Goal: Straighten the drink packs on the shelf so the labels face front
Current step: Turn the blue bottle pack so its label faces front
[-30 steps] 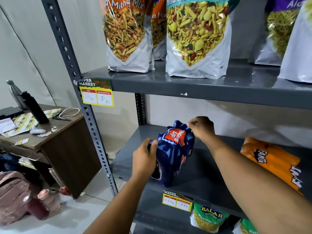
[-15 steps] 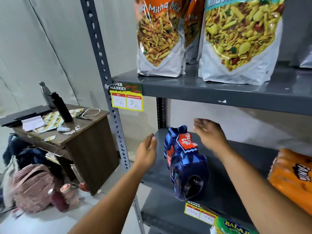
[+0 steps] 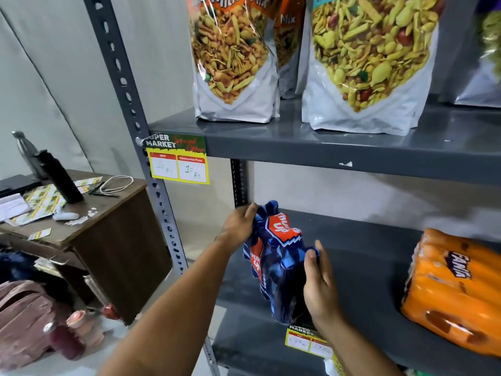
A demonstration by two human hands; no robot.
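A dark blue Thums Up drink pack point(image 3: 279, 261) stands on the grey middle shelf point(image 3: 360, 267), turned at an angle with its red logo up and to the front left. My left hand point(image 3: 240, 223) grips its far left top corner. My right hand point(image 3: 320, 283) presses flat against its near right side, fingers together. An orange Fanta pack point(image 3: 450, 289) lies tilted on the same shelf at the right, apart from both hands.
The upper shelf point(image 3: 339, 142) carries large snack-mix bags point(image 3: 235, 58) and a yellow price tag point(image 3: 177, 165). A second price tag point(image 3: 306, 341) hangs on the middle shelf's front lip. Left of the shelf post stand a wooden desk point(image 3: 108, 240) with bottles and a pink backpack point(image 3: 24, 321).
Half a second ago both hands were off the blue pack. Now the left hand holds its far corner and the right hand has come down onto its near side.
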